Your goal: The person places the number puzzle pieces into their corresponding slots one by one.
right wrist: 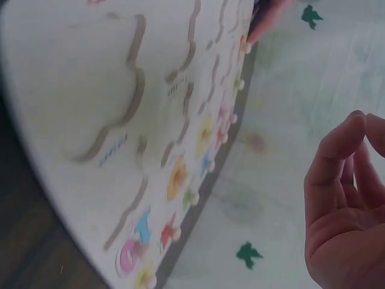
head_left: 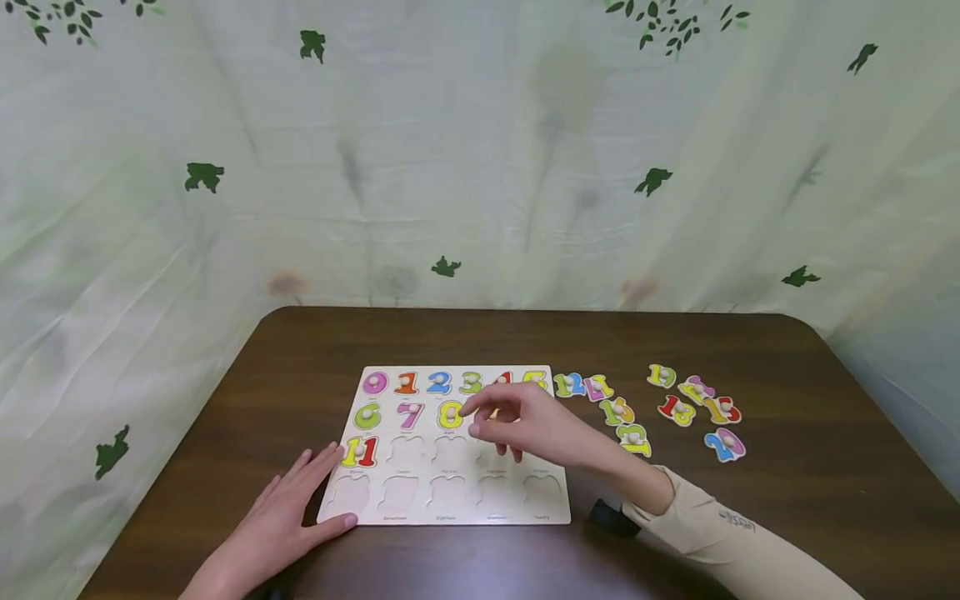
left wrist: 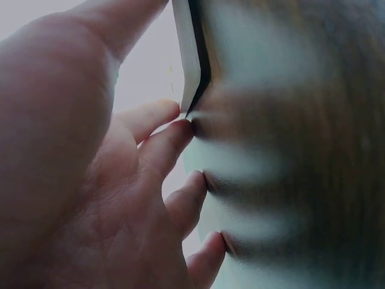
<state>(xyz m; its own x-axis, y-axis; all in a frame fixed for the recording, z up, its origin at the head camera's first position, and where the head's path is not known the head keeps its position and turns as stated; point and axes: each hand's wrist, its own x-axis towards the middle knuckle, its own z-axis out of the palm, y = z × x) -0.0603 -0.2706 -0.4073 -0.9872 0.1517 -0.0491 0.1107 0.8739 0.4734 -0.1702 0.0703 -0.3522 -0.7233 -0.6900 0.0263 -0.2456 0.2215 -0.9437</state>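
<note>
Number puzzle board (head_left: 423,473) is lying in lower centre frame, long axis sideways — left hand (head_left: 281,508) touching its left edge, fingers outstretched; right hand (head_left: 532,421) hovering above, loosely curled, gripping nothing visible, nearer the loose numerals (head_left: 617,412) at right.

Soft, even light fills my head view; the curtain (head_left: 480,150) glows palely, brightest toward the left of the frame, and a milky glare lies on the dark wooden table (head_left: 480,567) at bottom centre. The number puzzle board (head_left: 423,502) looks sharp there, its captions barely legible. In my left wrist view, white blows out at upper left, my left hand (left wrist: 114,198) is shaded, and the tabletop blurs at right. My right wrist view is hazy, bending the board's edge at left.
</note>
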